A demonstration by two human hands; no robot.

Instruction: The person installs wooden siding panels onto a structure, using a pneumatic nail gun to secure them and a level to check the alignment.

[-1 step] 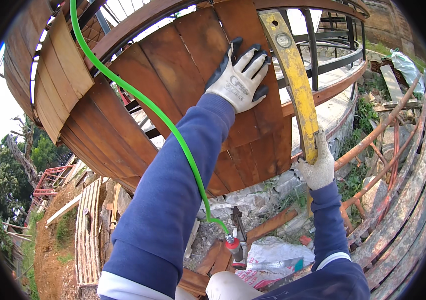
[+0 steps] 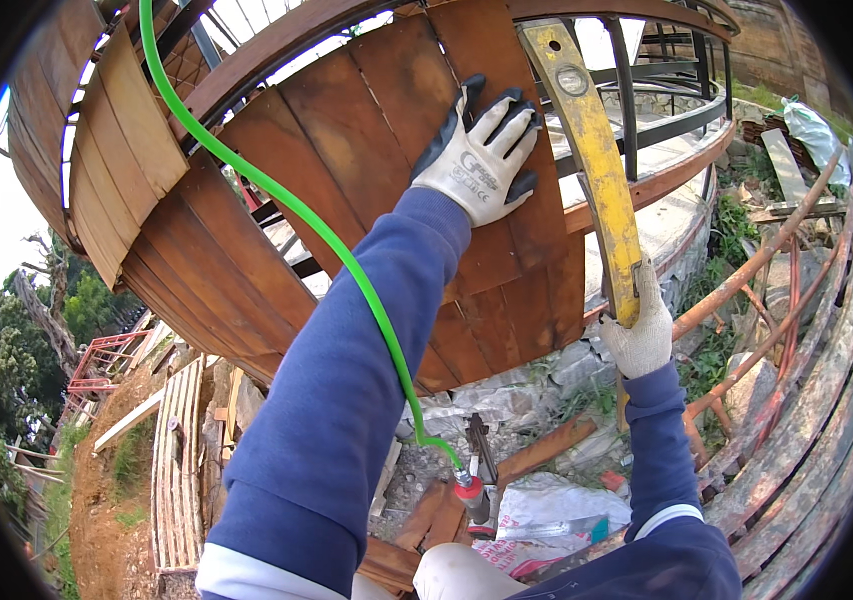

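Observation:
In a white and dark-grey work glove, my left hand (image 2: 482, 155) lies spread against a brown wooden plank (image 2: 487, 60) of the curved railing cladding. My gloved right hand (image 2: 640, 325) grips the lower end of a yellow spirit level (image 2: 592, 150). The level stands nearly upright along the right edge of that plank, its round vial near the top. A bright green air hose (image 2: 297, 205) runs down across my left forearm to a pneumatic nail gun (image 2: 477, 490) with a red fitting. The nail gun hangs low, close to my knee, partly hard to make out.
Dark metal railing posts (image 2: 622, 100) and a curved wooden rail stand beyond the level. Rusty pipes (image 2: 762, 255) and weathered scaffold boards (image 2: 817, 400) curve along the right. Below lie stones, loose planks (image 2: 547, 447) and a white sack (image 2: 552, 510). A slatted wooden panel (image 2: 179, 460) rests on earth at left.
My right hand and the lower end of the spirit level have shifted very slightly to the right. My left hand stays put on the plank.

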